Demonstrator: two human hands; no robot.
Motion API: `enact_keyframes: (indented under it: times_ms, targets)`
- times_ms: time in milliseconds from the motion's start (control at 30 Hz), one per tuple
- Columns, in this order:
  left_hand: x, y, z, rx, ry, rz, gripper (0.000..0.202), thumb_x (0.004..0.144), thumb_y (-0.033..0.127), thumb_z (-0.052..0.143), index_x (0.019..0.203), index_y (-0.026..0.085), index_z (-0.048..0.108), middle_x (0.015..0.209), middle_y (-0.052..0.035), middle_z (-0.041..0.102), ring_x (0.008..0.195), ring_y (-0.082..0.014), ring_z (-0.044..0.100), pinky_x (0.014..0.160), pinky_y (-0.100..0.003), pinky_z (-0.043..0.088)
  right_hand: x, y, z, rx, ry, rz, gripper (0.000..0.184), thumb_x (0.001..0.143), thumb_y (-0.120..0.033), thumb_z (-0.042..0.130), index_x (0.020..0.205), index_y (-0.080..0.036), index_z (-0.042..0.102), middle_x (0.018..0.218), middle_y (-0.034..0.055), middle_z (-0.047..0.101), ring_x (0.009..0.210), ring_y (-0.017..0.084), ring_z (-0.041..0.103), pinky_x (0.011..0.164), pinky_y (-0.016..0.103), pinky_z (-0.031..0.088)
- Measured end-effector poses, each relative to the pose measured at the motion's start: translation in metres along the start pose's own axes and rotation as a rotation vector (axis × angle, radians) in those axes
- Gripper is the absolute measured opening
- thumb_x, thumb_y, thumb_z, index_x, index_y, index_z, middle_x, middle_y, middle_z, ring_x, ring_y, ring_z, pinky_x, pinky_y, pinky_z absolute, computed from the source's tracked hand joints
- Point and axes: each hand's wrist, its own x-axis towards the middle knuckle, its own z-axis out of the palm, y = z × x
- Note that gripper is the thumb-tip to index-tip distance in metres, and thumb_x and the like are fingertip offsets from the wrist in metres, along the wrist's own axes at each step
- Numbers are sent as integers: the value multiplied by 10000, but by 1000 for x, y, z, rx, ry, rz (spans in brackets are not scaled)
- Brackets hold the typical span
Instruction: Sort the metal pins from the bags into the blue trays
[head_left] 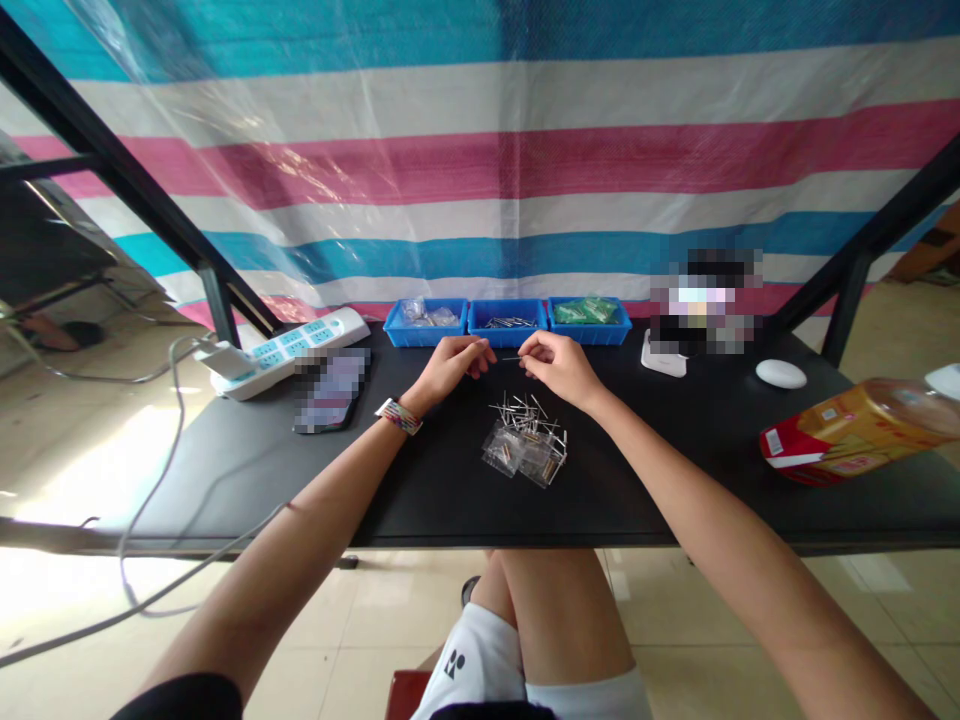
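the middle blue bin [510,338] stands at the far side of the black table [427,500], with thin metal rods [511,322] lying inside it. just in front of this bin, the right hand [556,362] pinches one slim dark rod [510,359] between thumb and fingers, and the rod points across the bin's front toward the left hand. the left hand [454,366] is near the bin's front left corner, its fingers loosely curled and close to the rod's free end; whether it grips anything i cannot tell. a patterned wristband [399,415] is on the left wrist. nearer the person than the middle bin lies a loose pile of silvery rods [523,410], and at its near edge are clear plastic bags [525,455] with small pieces showing in them. just left of the middle bin is another blue bin [412,336], holding clear packets [431,316]; just right of it is a third [591,338], holding green packets [589,310]. farther left of the middle bin are a phone [341,390] and a white power strip [300,350]; well to its right are a white oval object [781,374] and a red and yellow container [847,430]. behind it hangs a striped sheet [450,165].
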Motion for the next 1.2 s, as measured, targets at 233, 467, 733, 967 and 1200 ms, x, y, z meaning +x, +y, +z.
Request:
enact_keyframes:
  times_ms: [233,467,733,967,1200]
  targets:
    - [-3,7,7,-1,-122,-15,482,868,619,748,740,155,735,673,-53,691,593,-133,610,571,-241,475,-1,-7,4,97,9,-32,180,819,-364,763,892,-222,680,830,43,766,723,218,753,698,354,619]
    - [-2,3,6,-63,-105,-36,446,896,587,728,797,152,728,705,-43,687,592,-120,609,558,-233,455,-3,-11,5,54,2,-82,124,832,-330,743,878,-224,700,844,43,771,788,221,752,779,367,623]
    - [-5,12,10,-102,-28,24,353,802,477,836,860,156,699,786,-22,682,667,-132,652,616,-243,498,-2,-8,7,350,49,148,317,755,-443,841,867,-210,658,787,12,730,626,159,706,548,269,611]
    - [-5,13,8,-102,-66,-29,336,861,491,762,850,159,705,773,-42,710,640,-133,660,580,-237,469,-2,-7,10,400,93,164,358,701,-436,898,819,-209,648,772,-4,685,651,162,716,562,274,639]
    - [-4,13,7,-121,-59,-69,378,870,528,753,776,168,684,690,-39,682,615,-139,633,585,-251,466,-2,-6,12,349,113,125,333,701,-427,877,808,-213,645,755,-7,669,672,177,718,562,282,630]
